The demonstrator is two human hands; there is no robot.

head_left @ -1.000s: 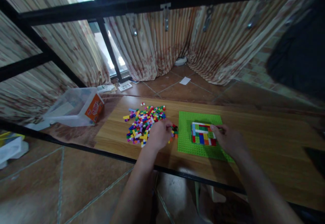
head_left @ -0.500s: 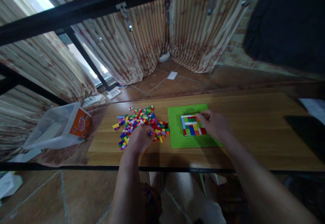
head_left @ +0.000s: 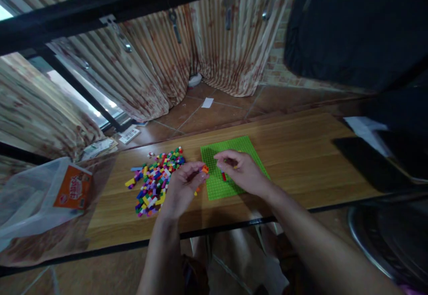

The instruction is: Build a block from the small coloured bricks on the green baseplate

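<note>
My left hand (head_left: 187,183) pinches a small orange toy brick (head_left: 205,169) between thumb and fingertips, beside the left edge of the green studded baseplate (head_left: 214,190). Over the plate hovers my right hand (head_left: 239,170), its thumb and index finger slightly apart and pointing toward the orange brick; I see nothing between them. It covers most of the bricks on the plate, leaving a red brick (head_left: 224,176) in sight. Left of my left hand spreads a loose pile of multicoloured bricks (head_left: 155,179), partly behind the hand.
A wooden table (head_left: 294,152) carries the plate and the pile. At its left stands a clear plastic box (head_left: 36,197) with an orange label. A dark flat item (head_left: 361,161) and white paper (head_left: 366,130) lie at the right. Curtains (head_left: 160,67) hang behind.
My left hand has risen from the pile and moved right with the orange brick. My right hand has shifted left across the plate, covering its bricks. The camera view has turned right.
</note>
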